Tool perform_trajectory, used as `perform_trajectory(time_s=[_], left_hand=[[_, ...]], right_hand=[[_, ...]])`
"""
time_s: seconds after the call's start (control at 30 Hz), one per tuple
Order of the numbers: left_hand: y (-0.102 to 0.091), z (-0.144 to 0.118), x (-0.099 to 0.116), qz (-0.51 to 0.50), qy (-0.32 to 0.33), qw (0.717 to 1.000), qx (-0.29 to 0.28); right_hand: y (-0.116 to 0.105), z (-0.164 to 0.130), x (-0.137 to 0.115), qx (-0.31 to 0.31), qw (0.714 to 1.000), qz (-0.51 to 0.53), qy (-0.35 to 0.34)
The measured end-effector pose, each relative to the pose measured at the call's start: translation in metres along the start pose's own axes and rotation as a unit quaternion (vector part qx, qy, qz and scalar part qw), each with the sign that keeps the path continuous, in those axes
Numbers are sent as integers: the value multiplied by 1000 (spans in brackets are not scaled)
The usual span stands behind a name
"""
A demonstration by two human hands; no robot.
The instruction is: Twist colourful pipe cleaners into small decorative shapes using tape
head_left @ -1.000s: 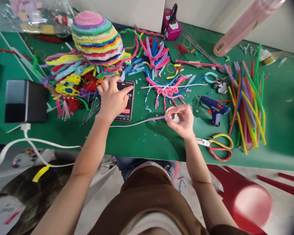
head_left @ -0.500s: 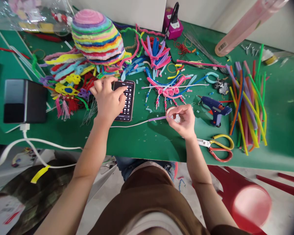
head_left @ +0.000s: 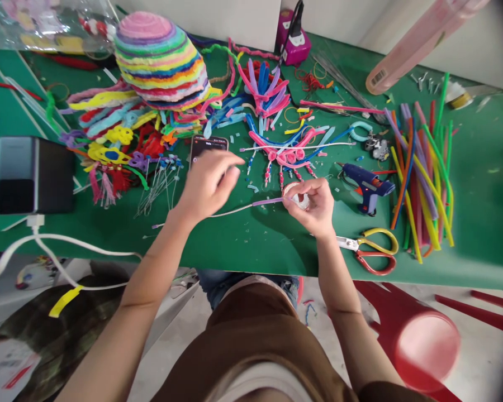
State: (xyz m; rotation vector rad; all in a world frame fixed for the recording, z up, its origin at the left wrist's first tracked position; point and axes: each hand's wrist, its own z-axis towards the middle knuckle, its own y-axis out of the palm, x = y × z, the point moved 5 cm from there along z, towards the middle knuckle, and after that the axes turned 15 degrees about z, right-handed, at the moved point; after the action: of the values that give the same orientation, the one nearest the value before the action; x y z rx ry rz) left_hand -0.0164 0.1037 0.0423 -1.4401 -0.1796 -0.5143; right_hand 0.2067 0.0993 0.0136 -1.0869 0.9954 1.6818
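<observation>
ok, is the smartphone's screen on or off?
On: the smartphone shows bright lettering near the top of its dark screen. The left hand blocks most of the lower part.

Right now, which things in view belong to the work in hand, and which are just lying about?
Apparently in the work:
purple-and-white strand, pinched by the right hand
phone, partly covered by the left hand

Apparently just lying about:
scissors
glue gun
striped piece

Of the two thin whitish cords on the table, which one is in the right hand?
The cord nearer the person's body: its purple section is pinched in the right hand. The other cord lies across the pink-and-blue piece, untouched.
</observation>
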Motion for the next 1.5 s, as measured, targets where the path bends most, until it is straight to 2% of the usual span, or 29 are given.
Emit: perform_trajectory(time_s=[0.07, 0.1, 0.17, 0.33, 0.47, 0.6, 0.67, 0.73, 0.9, 1.07, 1.23, 1.33, 1.5], left_hand=[[15, -3, 24, -76, 44, 981, -171], [20, -6, 31, -99, 48, 970, -217], [25, -8, 38, -126, 58, 958, -249], [37, -10, 32, -148, 100, 952, -249], [47, -11, 32, -239, 42, 934, -263], [53, -13, 40, -272, 15, 924, -269], [55, -15, 42, -267, 14, 924, -272], [55, -16, 40, -270, 9, 923, -275], [52, -15, 39, -285, 16, 921, -264], [52, -17, 42, -306, 15, 911, -276], [57, -20, 44, -321, 20, 903, -285], [60, -20, 42, -349, 5, 890, -293], [61, -21, 38, -410, -16, 845, -342]], right_hand=[[-2, -1, -2, 17, 1000, -22, -3], [-3, -1, -4, 23, 999, -29, -9], [-5, 0, -8, 33, 999, -33, -23], [-8, 3, -11, 65, 997, -30, -31], [-6, 3, -8, 67, 997, -27, -24], [8, 2, -2, -50, 996, -68, 5], [14, 2, -2, -108, 989, -101, -6], [16, 3, -4, -133, 983, -119, -29], [12, 2, -6, -108, 972, -201, -60], [14, 1, -6, -96, 965, -229, -80], [16, -1, -5, -126, 965, -215, -87], [13, -2, -4, -120, 969, -206, -70], [-8, 4, -5, -36, 978, -205, -26]])
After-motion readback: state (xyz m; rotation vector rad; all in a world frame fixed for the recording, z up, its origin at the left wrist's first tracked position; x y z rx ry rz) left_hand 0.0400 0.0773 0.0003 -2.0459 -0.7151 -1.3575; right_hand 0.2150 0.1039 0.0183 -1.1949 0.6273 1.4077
